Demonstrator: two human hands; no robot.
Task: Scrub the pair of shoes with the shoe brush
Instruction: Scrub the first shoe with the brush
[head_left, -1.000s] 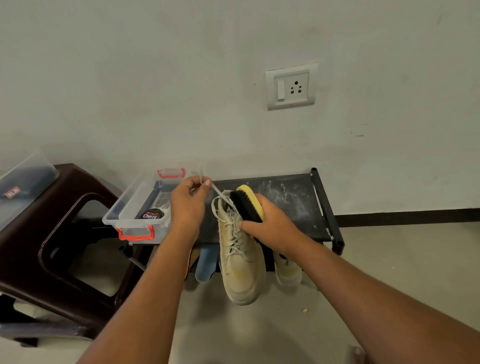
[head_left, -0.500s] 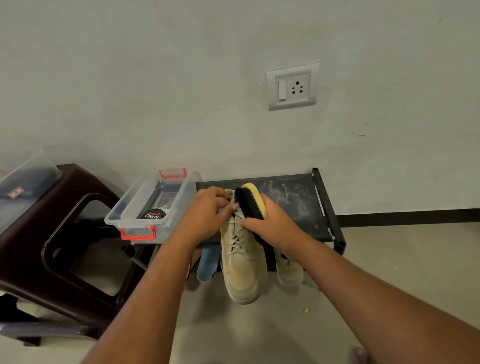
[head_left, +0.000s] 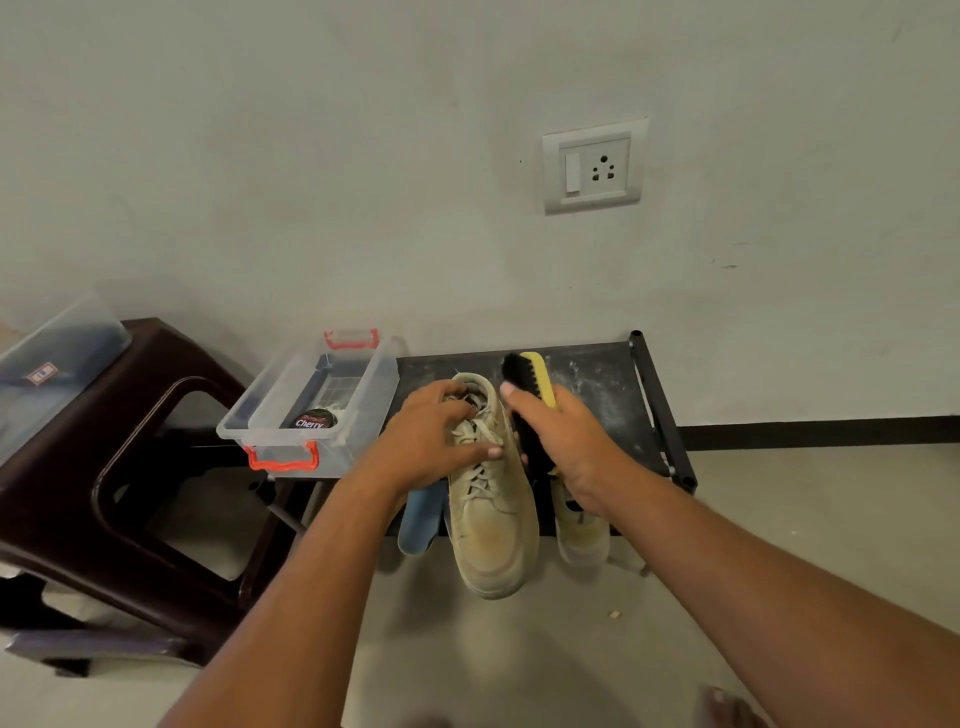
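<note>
From my remote seat, the pale wall (head_left: 311, 156) fills the upper half of the view, with the grey floor (head_left: 779, 519) below it. At the left stands a dark brown plastic stool (head_left: 78, 493). A clear container (head_left: 52, 353) lies on the stool's far left corner. Against the wall in the middle is a low black rack (head_left: 660, 410), its top shelf dusty. On the rack's left end sits a clear plastic box (head_left: 270, 410) with red handles.

The beige lace-up shoe (head_left: 493, 540) hangs in the air in front of the rack, toe pointing toward me and down. My left hand (head_left: 426, 447) grips it at the top: fingers curl into the opening by the tongue and the thumb lies across the laces. My right hand (head_left: 566, 441) is wrapped around the shoe brush (head_left: 535, 374), whose back is yellow and whose bristles are black. The brush stands upright along the shoe's right side, with the bristles against it.

The second shoe (head_left: 582, 540) sticks out from a lower shelf just right of the held one, and something blue (head_left: 418, 525) (an insole or slipper, I cannot tell) sticks out just left. A round polish tin (head_left: 313, 420) lies inside the box. A white switch-and-socket plate (head_left: 594, 165) is on the wall above.
</note>
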